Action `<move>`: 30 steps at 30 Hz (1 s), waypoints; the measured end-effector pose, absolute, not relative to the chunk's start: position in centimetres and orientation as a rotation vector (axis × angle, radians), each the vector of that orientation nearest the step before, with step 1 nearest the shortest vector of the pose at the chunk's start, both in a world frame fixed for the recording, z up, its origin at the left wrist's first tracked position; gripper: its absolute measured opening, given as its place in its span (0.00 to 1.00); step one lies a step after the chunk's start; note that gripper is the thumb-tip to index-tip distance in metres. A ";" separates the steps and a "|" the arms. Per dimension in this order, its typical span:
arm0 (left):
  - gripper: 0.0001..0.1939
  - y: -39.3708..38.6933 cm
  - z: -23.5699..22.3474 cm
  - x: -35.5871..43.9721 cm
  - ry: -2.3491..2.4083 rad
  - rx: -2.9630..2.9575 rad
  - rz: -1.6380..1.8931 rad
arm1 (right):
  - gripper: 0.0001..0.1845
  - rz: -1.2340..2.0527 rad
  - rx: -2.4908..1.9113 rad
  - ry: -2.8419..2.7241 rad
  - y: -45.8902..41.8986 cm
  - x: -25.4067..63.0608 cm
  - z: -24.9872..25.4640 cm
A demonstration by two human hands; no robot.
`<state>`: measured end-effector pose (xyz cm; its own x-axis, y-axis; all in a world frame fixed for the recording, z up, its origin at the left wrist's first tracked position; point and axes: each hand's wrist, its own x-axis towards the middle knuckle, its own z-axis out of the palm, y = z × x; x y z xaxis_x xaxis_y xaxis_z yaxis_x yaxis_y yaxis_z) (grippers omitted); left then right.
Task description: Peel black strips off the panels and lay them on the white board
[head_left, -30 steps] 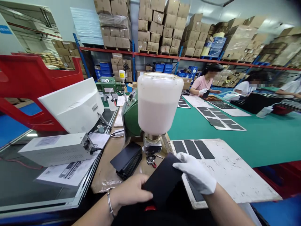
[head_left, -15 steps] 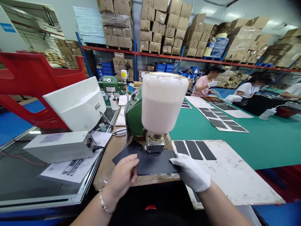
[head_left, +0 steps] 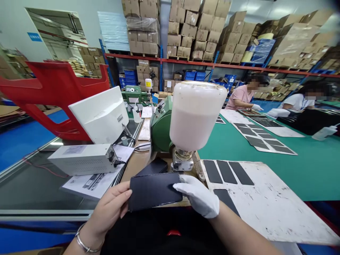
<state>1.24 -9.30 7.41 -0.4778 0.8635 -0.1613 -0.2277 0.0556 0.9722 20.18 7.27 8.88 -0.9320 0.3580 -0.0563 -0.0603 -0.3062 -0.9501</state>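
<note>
My bare left hand (head_left: 110,207) and my white-gloved right hand (head_left: 198,196) hold one flat black sheet (head_left: 152,191) between them, level, just in front of the machine's metal nozzle (head_left: 182,161). The left fingers pinch its left edge, the gloved fingers press on its right edge. Above the nozzle stands a large white container (head_left: 197,115) on a green machine (head_left: 161,129). A stack of black sheets (head_left: 155,166) lies behind the held sheet.
A white board (head_left: 268,202) with several black strips lies to the right on a green table (head_left: 292,166). A grey box (head_left: 85,159), papers and a white monitor (head_left: 102,117) stand left. Two people work at the far right.
The black sheet has moved left and nearer to me, away from under the nozzle. Both hands followed it, and the view has swung left.
</note>
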 end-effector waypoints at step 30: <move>0.22 -0.7 5.4 6.6 0.841 0.792 1.324 | 0.14 2.362 -0.693 -1.271 8.0 22.5 7.8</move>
<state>6.63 -0.70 5.44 0.0550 0.9962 -0.0678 -0.4848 0.0860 0.8704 22.52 7.99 7.85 -0.8110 0.5308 -0.2459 -0.0875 -0.5257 -0.8462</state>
